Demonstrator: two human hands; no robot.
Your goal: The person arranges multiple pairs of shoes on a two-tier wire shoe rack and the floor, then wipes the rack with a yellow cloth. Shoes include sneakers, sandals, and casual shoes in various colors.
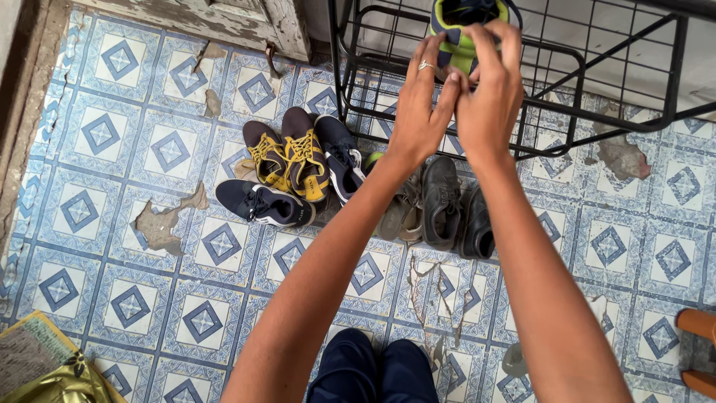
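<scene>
Both hands raised to the black wire shoe rack (664,82). Left hand (419,112), with a ring on one finger, and right hand (488,97) met at the heel of a navy-and-lime fabric sneaker (461,22) resting on the rack's wire shelf. Right fingers (498,41) were curled over the shoe's heel, closed on it; left fingers (440,63) were loosely bent, tips touching the lime heel strip. Below the fingers, on the blue-and-white patterned tile floor (134,298), lay a brown pair with yellow laces (291,157), a navy sneaker (265,203) and dark grey leather shoes (441,201).
</scene>
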